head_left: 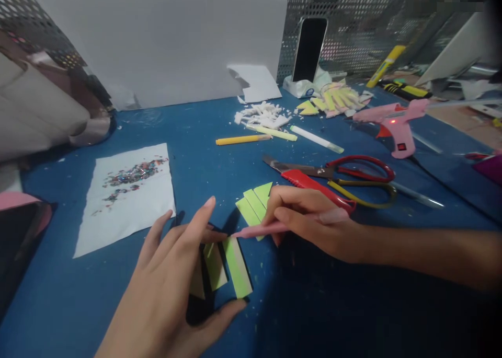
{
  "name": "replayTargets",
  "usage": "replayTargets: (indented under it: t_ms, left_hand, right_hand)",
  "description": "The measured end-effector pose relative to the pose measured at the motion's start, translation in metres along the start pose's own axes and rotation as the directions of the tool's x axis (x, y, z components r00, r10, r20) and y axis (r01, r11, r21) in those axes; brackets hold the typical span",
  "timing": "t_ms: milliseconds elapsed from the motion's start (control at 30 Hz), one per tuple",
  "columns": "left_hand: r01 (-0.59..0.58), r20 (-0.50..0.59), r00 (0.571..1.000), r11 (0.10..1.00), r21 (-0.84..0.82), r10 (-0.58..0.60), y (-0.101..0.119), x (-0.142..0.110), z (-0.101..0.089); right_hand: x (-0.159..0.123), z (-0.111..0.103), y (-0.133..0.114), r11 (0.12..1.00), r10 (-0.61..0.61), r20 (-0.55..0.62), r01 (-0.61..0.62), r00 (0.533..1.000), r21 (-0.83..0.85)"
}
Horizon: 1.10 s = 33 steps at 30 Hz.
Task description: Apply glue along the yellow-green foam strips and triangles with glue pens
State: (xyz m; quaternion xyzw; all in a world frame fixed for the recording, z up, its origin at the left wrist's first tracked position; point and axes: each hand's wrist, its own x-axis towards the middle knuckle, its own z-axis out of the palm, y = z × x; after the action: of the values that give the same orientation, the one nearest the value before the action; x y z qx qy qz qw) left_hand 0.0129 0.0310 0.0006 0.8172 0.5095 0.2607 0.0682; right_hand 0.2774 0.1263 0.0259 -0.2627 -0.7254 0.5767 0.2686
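My right hand is closed around a pink marker pen, its tip at the top end of a green-and-cream strip. Beside that strip my left hand spreads over the table, a fingertip at the strip's top end and the thumb near its lower end. Partly under the left hand lies another green piece. Several light green strips lie fanned just beyond the pen, some hidden by the right hand. Behind the right hand rests a red utility knife.
Scissors lie behind the knife. A pink glue gun stands at right with its cord. Markers, white scraps and yellow-green pieces sit farther back, near a propped phone. White paper with glittery bits lies left on the blue table.
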Motion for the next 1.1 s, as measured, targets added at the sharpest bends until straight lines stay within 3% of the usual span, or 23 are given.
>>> replayTargets:
  t_ms: [200,333,500,633,767,900,1033,1100]
  left_hand:
    - [0.042,0.013,0.999,0.999,-0.02,-0.042,-0.0031,0.0,0.0018]
    - [0.014,-0.002,1.0,1.0,0.002,-0.014,-0.0033,-0.0004,0.0008]
    - [0.023,-0.009,1.0,1.0,-0.006,-0.023,-0.0047,-0.0037,0.0007]
    - [0.013,-0.002,1.0,1.0,0.007,-0.013,-0.0052,-0.003,0.0013]
    - [0.009,-0.003,1.0,1.0,-0.011,-0.009,-0.0038,-0.0009,0.0012]
    - [0.026,0.005,1.0,1.0,-0.009,-0.026,-0.002,-0.0004,0.0006]
    - [0.033,0.0,0.999,0.999,-0.029,-0.033,-0.0023,-0.0011,0.0009]
    - [0.04,0.004,0.999,0.999,-0.03,-0.04,-0.003,-0.0018,0.001]
  right_hand:
    - [-0.0006,0.0,0.0019,0.998,0.018,0.066,-0.021,0.998,0.053]
    - [-0.0015,-0.0005,0.0033,0.999,-0.006,0.009,0.006,1.0,-0.045]
    - [-0.0017,0.0,0.0034,0.992,0.028,0.094,-0.04,0.995,0.124]
    - [-0.001,-0.0001,0.0014,0.997,0.028,0.04,-0.031,0.999,0.066]
    - [-0.0008,-0.0009,0.0002,0.997,0.009,0.132,-0.019,0.991,0.074]
    - [-0.0011,-0.0011,0.0006,1.0,0.013,0.044,-0.013,0.999,0.009]
    - [-0.0024,-0.0016,0.0033,0.999,-0.019,0.166,0.012,0.986,0.048]
    - [-0.0032,-0.0018,0.0038,0.999,-0.035,0.158,0.029,0.987,0.039]
